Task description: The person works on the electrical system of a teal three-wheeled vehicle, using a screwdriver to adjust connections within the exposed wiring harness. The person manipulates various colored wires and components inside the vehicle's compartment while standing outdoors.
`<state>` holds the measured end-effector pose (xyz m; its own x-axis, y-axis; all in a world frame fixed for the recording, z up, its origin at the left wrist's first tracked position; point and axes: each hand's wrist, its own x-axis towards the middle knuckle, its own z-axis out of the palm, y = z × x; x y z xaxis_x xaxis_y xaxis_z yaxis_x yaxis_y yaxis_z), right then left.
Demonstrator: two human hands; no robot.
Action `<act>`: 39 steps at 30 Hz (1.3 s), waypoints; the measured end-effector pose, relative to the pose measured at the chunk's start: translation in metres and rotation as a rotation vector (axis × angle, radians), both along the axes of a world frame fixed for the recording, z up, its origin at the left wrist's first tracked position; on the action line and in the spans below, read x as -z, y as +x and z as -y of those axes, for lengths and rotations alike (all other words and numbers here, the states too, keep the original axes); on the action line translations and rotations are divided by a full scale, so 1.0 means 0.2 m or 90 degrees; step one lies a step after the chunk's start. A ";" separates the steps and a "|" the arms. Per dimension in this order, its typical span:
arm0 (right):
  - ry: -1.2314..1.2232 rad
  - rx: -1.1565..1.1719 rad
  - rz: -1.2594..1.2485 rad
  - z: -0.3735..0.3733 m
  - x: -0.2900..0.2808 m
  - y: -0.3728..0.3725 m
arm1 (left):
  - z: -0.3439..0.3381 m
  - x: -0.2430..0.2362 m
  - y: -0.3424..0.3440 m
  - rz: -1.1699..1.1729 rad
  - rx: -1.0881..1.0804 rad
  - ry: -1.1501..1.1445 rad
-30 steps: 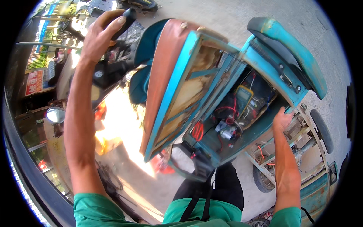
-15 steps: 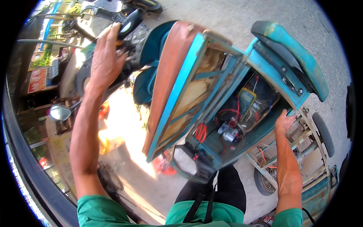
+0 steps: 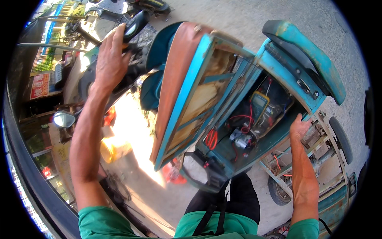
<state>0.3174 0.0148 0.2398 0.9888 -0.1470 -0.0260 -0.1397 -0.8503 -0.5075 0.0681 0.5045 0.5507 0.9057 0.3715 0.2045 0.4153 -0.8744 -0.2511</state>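
Observation:
My left hand [image 3: 110, 65] is on the black handlebar [image 3: 137, 26] at the upper left, fingers bent against its grip and partly hidden. At the right, my right hand [image 3: 299, 126] grips the near right edge of a turquoise metal seat box [image 3: 254, 159], its fingertips out of sight. The hinged seat lid [image 3: 179, 115] stands raised, with brown padding outside and stained wood panels inside. Within the box lie a yellow multimeter [image 3: 260, 102], a coil of red wire [image 3: 211, 139], a silvery part [image 3: 240, 139] and several loose wires.
A turquoise padded backrest [image 3: 308, 55] rises behind the box. Right of my legs is a metal frame [image 3: 318, 145] with wheels. A round mirror [image 3: 63, 118] and a yellow container [image 3: 113, 149] are at the left. Parked motorbikes [image 3: 153, 6] stand at the far top.
My left forearm has shifted slightly left, and more of the yellow container shows beside it. My right hand keeps its place on the box edge.

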 end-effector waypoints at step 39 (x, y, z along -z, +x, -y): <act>0.002 -0.014 -0.030 -0.01 -0.01 -0.01 | -0.03 0.00 -0.04 -0.014 0.034 0.026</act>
<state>0.3150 0.0168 0.2418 0.9895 -0.1246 -0.0729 -0.1444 -0.8517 -0.5037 0.0603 0.5096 0.5512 0.9283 0.3149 0.1977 0.3628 -0.8837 -0.2959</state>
